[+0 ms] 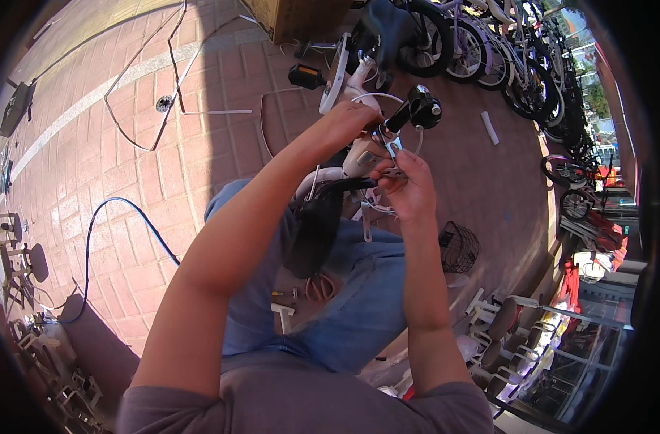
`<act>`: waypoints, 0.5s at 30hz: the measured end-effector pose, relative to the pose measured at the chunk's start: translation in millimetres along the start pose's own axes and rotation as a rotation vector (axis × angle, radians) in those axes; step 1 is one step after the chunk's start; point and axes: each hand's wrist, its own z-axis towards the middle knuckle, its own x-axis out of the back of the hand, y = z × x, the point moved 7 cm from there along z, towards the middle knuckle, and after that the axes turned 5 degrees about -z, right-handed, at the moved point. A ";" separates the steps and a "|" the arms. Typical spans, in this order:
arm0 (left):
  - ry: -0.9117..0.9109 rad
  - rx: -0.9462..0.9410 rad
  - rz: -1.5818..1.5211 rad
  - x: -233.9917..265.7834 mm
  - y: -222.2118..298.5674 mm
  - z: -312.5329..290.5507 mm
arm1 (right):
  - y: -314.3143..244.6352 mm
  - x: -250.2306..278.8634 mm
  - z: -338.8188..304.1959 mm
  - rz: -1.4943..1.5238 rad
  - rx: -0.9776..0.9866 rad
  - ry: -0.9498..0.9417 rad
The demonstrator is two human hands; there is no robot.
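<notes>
Place: prob. bike-shop forecourt (503,195), outdoors
Brick paving (127,246): seen part-sunlit now
Bikes (532,72): parked in rows, top rt
Glass front (594,347): glimpsed, rt

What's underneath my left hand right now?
Just below your left hand, part of the pale bicycle frame shows, with shiny metal parts to the hand's right. Whatever lies directly under the palm is covered, so I can't tell.

Hard sunlight brightens the brick paving (149,173) at left up to a sharp shadow edge; the centre lies in even shade, with a highlight on the chrome fitting (393,147). Reflections streak the storefront glass (586,354). Fisheye distortion bends the pale paving strip (120,87), and black vignetting closes the corners.
</notes>
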 end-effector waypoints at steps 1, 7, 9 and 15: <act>0.008 0.027 -0.035 0.1 1.0 2.2 | 1.3 -0.7 1.5 0.033 -0.020 0.029; -0.082 -0.179 0.235 4.2 0.1 5.7 | 1.0 -0.5 2.1 0.102 -0.095 0.096; -0.079 -0.121 0.113 2.7 -0.4 3.0 | -1.2 -0.6 4.3 0.036 -0.045 0.003; -0.159 -0.025 0.228 -9.7 1.0 -4.5 | -3.5 1.0 6.2 0.067 -0.038 -0.026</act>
